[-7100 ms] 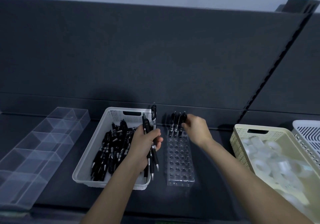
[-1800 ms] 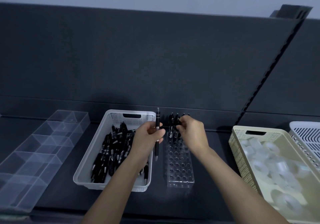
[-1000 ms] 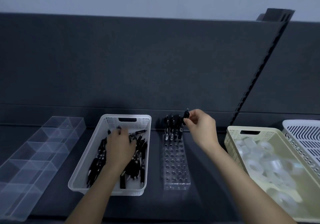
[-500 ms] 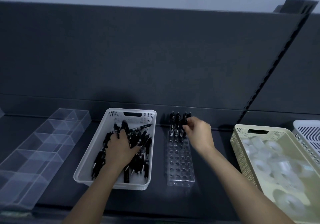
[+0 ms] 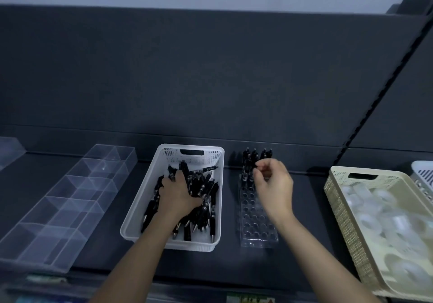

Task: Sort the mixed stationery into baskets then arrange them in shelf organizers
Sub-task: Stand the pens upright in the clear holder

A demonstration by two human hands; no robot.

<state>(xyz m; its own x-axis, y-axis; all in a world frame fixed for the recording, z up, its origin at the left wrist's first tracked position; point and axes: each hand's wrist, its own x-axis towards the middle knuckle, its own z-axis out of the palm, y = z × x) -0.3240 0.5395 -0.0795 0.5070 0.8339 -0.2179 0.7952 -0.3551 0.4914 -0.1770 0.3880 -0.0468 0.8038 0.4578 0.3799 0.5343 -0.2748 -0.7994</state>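
Observation:
A white basket point(image 5: 132, 218) holds a pile of black pens point(image 5: 204, 189). My left hand point(image 5: 178, 196) is buried in that pile, its fingers curled round some of the pens. To the right lies a clear pen holder point(image 5: 257, 229) with rows of holes. Several black pens point(image 5: 248, 156) stand upright in its far rows. My right hand point(image 5: 274, 184) hovers over the holder's far half. Its thumb and forefinger pinch the top of one standing pen point(image 5: 255, 166).
A clear divided organizer point(image 5: 70, 197) lies to the left of the white basket. At the right stands a beige basket point(image 5: 335, 199) full of tape rolls point(image 5: 384, 220), with another white basket point(image 5: 424, 174) behind it. The dark back panel point(image 5: 210, 80) rises close behind everything.
My left hand handed off its pen and dropped into the basket, where it now digs into the pile. My right hand set that pen into the holder and has drawn back a little.

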